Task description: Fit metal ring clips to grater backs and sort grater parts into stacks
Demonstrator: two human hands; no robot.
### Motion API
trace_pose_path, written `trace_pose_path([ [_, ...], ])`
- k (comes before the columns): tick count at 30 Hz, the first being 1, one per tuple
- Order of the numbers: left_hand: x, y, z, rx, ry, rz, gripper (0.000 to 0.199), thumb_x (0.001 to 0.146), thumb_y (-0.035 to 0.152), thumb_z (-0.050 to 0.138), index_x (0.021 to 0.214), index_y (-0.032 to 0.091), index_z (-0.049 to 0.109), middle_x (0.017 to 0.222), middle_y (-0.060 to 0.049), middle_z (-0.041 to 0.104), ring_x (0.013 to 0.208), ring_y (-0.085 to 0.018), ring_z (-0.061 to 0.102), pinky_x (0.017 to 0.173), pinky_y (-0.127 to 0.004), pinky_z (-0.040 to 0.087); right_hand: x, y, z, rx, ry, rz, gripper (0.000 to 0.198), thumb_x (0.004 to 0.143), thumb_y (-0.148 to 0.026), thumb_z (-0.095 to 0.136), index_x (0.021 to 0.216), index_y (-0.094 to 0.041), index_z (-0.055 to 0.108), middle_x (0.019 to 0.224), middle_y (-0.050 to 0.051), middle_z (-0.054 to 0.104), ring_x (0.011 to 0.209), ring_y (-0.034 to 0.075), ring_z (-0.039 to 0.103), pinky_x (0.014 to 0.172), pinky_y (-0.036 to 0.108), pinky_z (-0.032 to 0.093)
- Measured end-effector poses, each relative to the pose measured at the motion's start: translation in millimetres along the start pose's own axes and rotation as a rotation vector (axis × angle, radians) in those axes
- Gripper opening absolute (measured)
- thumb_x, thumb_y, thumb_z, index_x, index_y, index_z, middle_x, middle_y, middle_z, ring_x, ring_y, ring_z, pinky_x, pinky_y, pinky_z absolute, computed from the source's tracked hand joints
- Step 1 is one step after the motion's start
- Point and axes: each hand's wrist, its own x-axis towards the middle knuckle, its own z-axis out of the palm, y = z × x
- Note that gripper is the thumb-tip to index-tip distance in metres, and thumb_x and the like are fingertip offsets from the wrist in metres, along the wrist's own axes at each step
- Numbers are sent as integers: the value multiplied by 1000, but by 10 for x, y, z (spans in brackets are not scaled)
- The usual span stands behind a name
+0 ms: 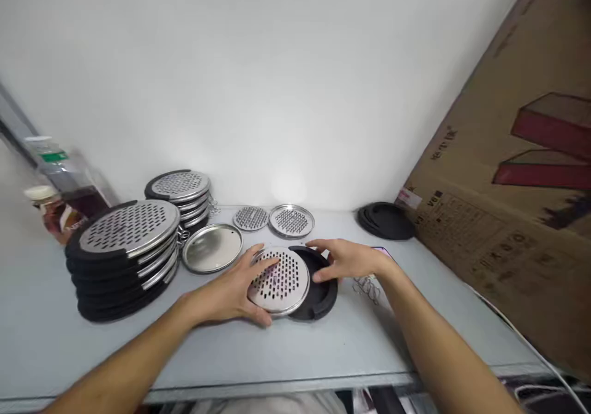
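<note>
My left hand (pixel 247 284) is closed around the left edge of a round metal grater disc (pixel 289 278), its forefinger lying over the slotted face. Partly under the disc's right side is a black round holder (pixel 323 294) with a raised rim. My right hand (pixel 339 260) grips that holder's upper right rim between thumb and fingers; some fingertips are hidden behind it. Disc and holder overlap low over the table. Left of them rests a plain round metal tray (pixel 213 249). Behind lie a small grater plate (pixel 250 218) and a rimmed grater disc (pixel 292 221).
Two stacks of black-edged graters, a near one (pixel 122 266) and a far one (pixel 180 186), stand at left by bottles (pixel 69 180). Black holders (pixel 390 220) lie back right beside a large cardboard box (pixel 498 204). Wire rings (pixel 367 289) sit under my right wrist.
</note>
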Motion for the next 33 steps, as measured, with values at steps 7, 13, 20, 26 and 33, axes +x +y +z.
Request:
trace_pose_path([
  [7, -33, 6, -6, 0, 32, -14, 102, 59, 59, 81, 147, 39, 35, 161, -6, 6, 146, -38, 15, 117, -53, 23, 69, -32, 130, -125, -26, -276, 128, 45, -40, 90, 153, -21, 23, 154, 14, 31, 136, 35, 37, 112, 43, 33],
  [13, -16, 29, 11, 47, 64, -29, 93, 59, 58, 82, 142, 43, 42, 159, -6, 10, 146, -40, 14, 115, -56, 23, 149, -27, 264, -186, 54, -200, 131, 46, -41, 88, 154, -18, 18, 156, 17, 25, 141, 37, 27, 114, 48, 30],
  [20, 62, 74, 177, 42, 121, -30, 92, 57, 64, 80, 140, 41, 47, 157, -9, 12, 146, -41, 13, 115, -57, 22, 184, -36, 315, -160, 127, -274, 128, 45, -42, 89, 153, -21, 22, 152, 15, 35, 138, 37, 32, 111, 50, 33],
  [26, 88, 96, 194, 14, 110, -45, 99, 60, 68, 76, 146, 35, 38, 161, -11, 4, 147, -41, -2, 117, -58, 15, 214, -8, 364, -143, 156, -272, 129, 45, -43, 89, 153, -21, 22, 153, 16, 33, 139, 37, 32, 111, 51, 32],
  [33, -22, 36, -63, -43, 52, -40, 100, 67, 49, 79, 151, 32, 27, 163, -10, 8, 148, -36, 11, 117, -53, 20, 182, -2, 277, -128, 136, -302, 124, 48, -41, 88, 152, -21, 24, 153, 15, 35, 137, 36, 37, 112, 48, 33],
])
